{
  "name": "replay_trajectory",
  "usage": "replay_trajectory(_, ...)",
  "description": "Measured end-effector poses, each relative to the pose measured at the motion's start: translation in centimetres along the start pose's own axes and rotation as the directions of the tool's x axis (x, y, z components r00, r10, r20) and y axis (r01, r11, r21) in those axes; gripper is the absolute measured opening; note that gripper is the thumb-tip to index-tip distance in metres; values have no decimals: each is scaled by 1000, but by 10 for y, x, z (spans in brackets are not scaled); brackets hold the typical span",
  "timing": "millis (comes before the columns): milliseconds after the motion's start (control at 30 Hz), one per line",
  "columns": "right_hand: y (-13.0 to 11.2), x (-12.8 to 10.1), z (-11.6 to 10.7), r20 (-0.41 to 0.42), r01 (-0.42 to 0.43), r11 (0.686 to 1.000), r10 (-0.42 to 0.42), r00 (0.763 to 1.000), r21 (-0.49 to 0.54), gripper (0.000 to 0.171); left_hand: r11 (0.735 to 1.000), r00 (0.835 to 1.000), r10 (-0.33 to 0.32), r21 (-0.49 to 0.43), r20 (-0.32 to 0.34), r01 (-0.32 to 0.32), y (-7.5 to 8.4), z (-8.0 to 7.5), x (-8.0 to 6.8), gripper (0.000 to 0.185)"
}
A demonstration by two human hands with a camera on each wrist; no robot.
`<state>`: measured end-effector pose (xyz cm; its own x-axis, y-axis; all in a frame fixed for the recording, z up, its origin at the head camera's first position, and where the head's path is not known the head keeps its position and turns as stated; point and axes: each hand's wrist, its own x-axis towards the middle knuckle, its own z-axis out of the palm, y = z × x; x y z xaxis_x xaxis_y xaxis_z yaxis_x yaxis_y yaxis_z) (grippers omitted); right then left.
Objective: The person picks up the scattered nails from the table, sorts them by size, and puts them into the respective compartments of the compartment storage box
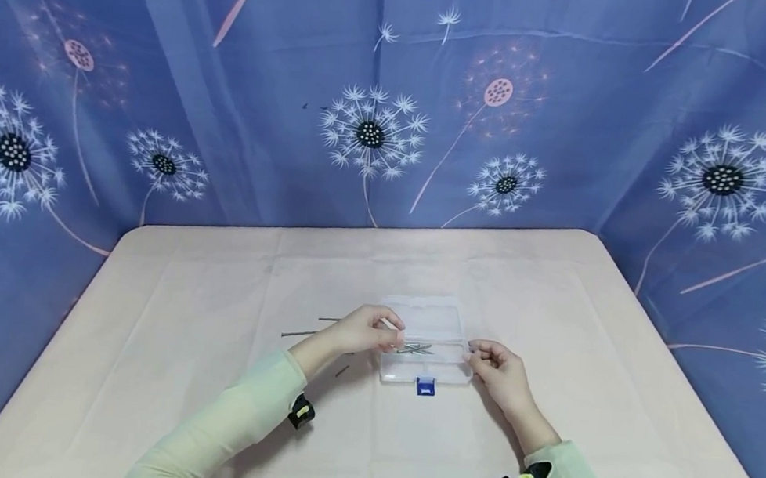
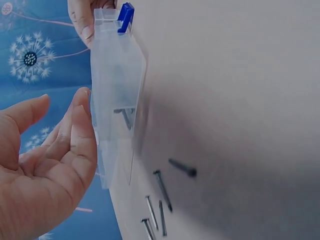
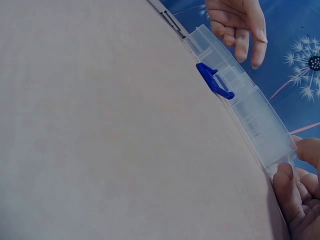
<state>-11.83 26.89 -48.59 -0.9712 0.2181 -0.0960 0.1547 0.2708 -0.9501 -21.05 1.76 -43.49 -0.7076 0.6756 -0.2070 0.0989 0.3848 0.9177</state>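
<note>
A clear plastic box [image 1: 425,354] with a blue latch [image 1: 424,386] lies open on the pale table [image 1: 197,375], with several nails [image 1: 415,348] inside. My left hand [image 1: 372,331] hovers over the box's left end with its fingers relaxed and holding nothing; in the left wrist view its palm [image 2: 45,175] sits beside the box wall [image 2: 117,85]. My right hand [image 1: 492,364] grips the box's right end, its fingertips [image 3: 287,182] curled at the corner of the box [image 3: 245,100]. Loose nails [image 1: 301,333] lie on the table left of the box, also seen as nails [image 2: 162,190].
A blue curtain with dandelion prints [image 1: 374,131] surrounds the table on three sides. One short nail [image 1: 342,371] lies near my left forearm. Black wrist cameras [image 1: 301,411] sit on both sleeves.
</note>
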Motion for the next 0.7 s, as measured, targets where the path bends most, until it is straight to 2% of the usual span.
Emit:
replay_trajectory(333, 1, 2, 1, -11, 3, 1000, -4, 1000, -18, 29, 989, 992, 91, 121, -83, -80, -4, -21, -25, 22)
replay_trajectory(600, 1, 2, 2, -3, -1, 1000, 1, 1000, -27, 29, 961, 980, 133, 262, -146, -92, -13, -30, -44, 18)
replay_trajectory(700, 1, 2, 3, -6, -2, 1000, 2, 1000, -27, 30, 940, 974, 163, 326, -159, -105, -17, -34, -50, 17)
